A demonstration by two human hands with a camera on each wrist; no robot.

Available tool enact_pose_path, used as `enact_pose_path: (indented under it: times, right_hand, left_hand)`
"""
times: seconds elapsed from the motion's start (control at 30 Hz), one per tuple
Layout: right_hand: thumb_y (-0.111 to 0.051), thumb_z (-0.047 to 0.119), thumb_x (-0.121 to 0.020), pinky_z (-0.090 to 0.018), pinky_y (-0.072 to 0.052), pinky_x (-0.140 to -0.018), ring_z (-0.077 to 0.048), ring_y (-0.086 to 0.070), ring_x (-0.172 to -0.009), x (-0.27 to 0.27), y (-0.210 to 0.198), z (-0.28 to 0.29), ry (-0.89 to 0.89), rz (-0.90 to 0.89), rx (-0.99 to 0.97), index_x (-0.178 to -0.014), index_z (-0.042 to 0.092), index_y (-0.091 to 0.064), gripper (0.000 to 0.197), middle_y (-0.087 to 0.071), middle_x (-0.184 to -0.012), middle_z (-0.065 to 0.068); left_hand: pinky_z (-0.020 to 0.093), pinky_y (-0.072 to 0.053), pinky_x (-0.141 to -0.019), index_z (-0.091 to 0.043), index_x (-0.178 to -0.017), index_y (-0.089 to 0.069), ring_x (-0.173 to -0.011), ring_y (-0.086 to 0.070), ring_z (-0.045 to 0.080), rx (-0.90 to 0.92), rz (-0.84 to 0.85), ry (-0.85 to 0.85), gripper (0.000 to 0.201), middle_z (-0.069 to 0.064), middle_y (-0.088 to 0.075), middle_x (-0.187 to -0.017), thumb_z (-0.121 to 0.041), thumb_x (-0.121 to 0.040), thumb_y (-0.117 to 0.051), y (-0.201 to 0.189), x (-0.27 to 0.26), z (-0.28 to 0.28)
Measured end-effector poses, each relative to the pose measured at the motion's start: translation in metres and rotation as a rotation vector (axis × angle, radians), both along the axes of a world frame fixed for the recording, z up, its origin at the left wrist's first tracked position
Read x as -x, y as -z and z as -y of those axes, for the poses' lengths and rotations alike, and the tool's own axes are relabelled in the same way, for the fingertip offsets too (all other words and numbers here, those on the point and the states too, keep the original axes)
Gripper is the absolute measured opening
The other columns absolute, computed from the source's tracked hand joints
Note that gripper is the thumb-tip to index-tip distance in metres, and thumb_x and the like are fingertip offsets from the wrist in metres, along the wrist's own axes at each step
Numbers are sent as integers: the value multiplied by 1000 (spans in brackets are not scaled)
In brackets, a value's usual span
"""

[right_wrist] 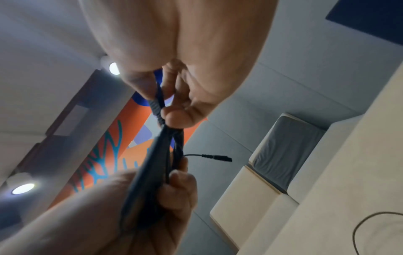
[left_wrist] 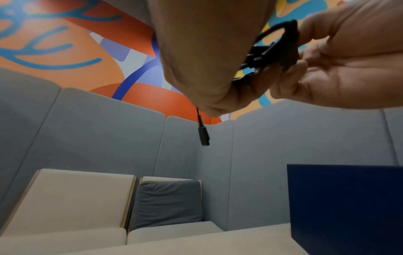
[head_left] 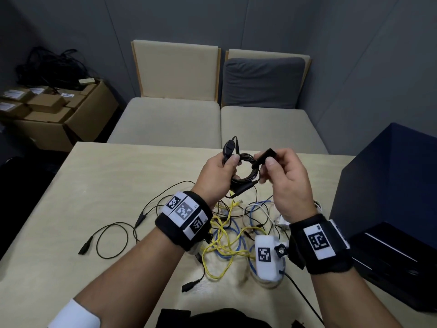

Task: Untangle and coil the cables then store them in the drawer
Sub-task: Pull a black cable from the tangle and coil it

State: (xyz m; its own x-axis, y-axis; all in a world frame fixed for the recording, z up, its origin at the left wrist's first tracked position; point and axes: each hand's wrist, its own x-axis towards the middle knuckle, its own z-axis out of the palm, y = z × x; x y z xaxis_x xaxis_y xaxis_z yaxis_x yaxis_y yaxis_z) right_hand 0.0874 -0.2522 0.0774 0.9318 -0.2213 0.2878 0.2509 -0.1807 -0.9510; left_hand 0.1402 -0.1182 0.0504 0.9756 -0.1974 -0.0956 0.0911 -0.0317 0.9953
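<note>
A pale wooden bench [head_left: 99, 185] stands in a small room with soft grey walls [head_left: 260, 24]. Behind the bench are two cream seats [head_left: 170, 124], and the right one has a grey cushion [head_left: 262, 84]. Left of the bench sit brown boxes [head_left: 59, 114]; above the grey walls is an orange and blue painting [left_wrist: 72, 51], with round lights [right_wrist: 23, 188] in the ceiling.

Cardboard boxes [head_left: 56, 114], beige seats [head_left: 165, 124]

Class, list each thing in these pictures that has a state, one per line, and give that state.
Black cable: coiled, held above the table.
Left hand: grips the coil.
Right hand: pinches the cable's end.
Cable pile: tangled on the table.
Drawer: open.
</note>
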Motion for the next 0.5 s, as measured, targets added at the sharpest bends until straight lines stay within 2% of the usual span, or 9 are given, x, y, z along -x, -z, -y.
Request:
enact_pose_path:
  times: [0.03, 0.1, 0.17, 0.23, 0.27, 0.37, 0.43, 0.5]
  right_hand:
    - [-48, 10, -90, -29, -48, -62, -14, -52, -65, 1, 1, 0, -19, -17, -121, -91, 15, -50, 5, -68, -89, -7]
    - [-49, -5, -90, -27, -47, -57, -14, -53, -62, 2, 3, 1, -43, -66, -164, -89, 16, -46, 21, -69, -83, -2]
    - [-58, -4, -87, -28, -48, -62, -13, -56, -67, 2, 4, 4, -50, -83, 99, -89, 18, -54, 23, -65, -79, 3]
    - [-67, 3, -83, -18, -44, -67, -6, -55, -70, 3, 4, 3, -28, -48, 437, -81, 18, -63, 16, -62, -76, 9]
    - [-69, 4, -82, -13, -41, -68, -6, -55, -72, 3, 4, 1, -8, -14, 535, -78, 17, -65, 14, -61, -76, 9]
    - [-70, 3, -80, -7, -38, -67, -7, -51, -73, 6, 1, -6, 4, 95, 630, -78, 11, -67, 9, -60, -78, 3]
    - [-69, 2, -79, -9, -39, -66, -9, -51, -72, 9, 1, -7, -28, 140, 623, -78, 8, -67, 6, -58, -77, -1]
    - [-67, 3, -79, -13, -40, -64, -9, -51, -70, 13, 1, -7, -56, 155, 590, -78, 8, -67, 5, -57, -76, -1]
  left_hand:
    - [43, -52, -75, -18, -84, -57, -61, -54, 16, -21, 10, -13, 19, -3, -48, -66, -24, -99, -46, 0, 0, 1]
    - [45, -54, -75, -18, -83, -56, -61, -57, 17, -74, 37, -42, 17, -3, -51, -67, -24, -98, -50, 2, 3, 3]
    - [44, -54, -73, -17, -84, -56, -62, -59, 21, -150, 68, -71, 15, -3, -54, -68, -25, -97, -52, 6, 2, 3]
    - [42, -54, -71, -16, -85, -57, -64, -62, 22, -226, 97, -105, 16, -2, -57, -69, -26, -96, -53, 9, 1, 4]
    - [41, -54, -71, -15, -85, -58, -66, -64, 24, -259, 116, -121, 16, -1, -59, -70, -27, -95, -53, 10, 0, 5]
    - [35, -50, -71, -10, -91, -64, -74, -62, 27, -327, 165, -141, 21, 1, -61, -74, -28, -95, -54, 11, -3, 6]
    - [30, -44, -68, -7, -93, -64, -75, -58, 24, -351, 172, -160, 23, 0, -60, -74, -27, -95, -54, 11, -4, 7]
    - [31, -45, -68, -8, -91, -64, -71, -58, 22, -331, 148, -180, 21, -1, -60, -69, -27, -95, -55, 10, -6, 8]
